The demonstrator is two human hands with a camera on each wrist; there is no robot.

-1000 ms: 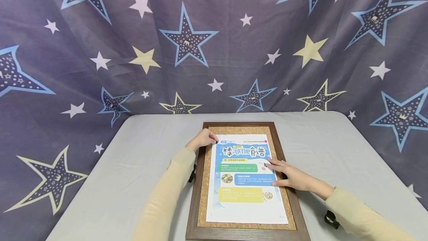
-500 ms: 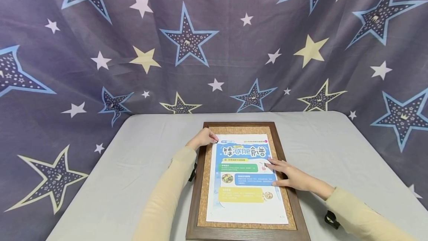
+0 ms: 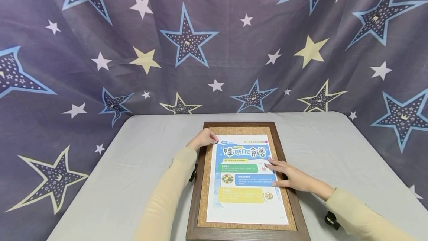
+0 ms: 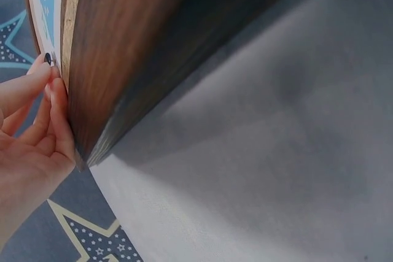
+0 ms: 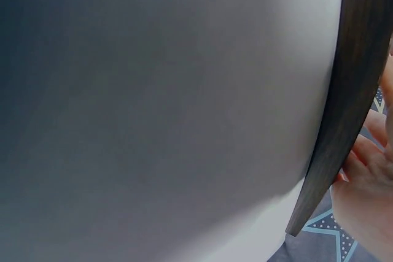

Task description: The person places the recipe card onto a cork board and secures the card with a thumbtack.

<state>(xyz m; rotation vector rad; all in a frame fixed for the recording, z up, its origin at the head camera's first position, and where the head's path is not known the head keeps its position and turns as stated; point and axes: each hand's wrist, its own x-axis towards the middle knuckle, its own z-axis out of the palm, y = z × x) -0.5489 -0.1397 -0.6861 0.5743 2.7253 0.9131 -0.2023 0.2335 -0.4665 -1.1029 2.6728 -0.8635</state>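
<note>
Left hand (image 3: 204, 138): thumb and fingertips pinched together on a small black pin (image 4: 47, 57), at the poster (image 3: 247, 213)'s upper-left corner
Right hand (image 3: 292, 176): fingers apart, resting on the poster's right edge
Poster: flat on the framed corkboard (image 3: 239, 130), which borders it all round
Title (image 3: 244, 152): "减肥食谱" legible near the poster's top; smaller lines too small to read

Only slight changes show over the past second. Near the upper left corner of the corkboard (image 3: 247, 233), the small dark pin (image 4: 47, 58) between the fingers (image 4: 58, 99) of the left hand (image 3: 204, 138) now seems to show a pale speck, where a second ago it looked wholly dark. The corkboard and the curtain (image 3: 214, 6) behind it both appear a sliver lower in the head view; any shift of the left hand against the corkboard is too small to tell.
</note>
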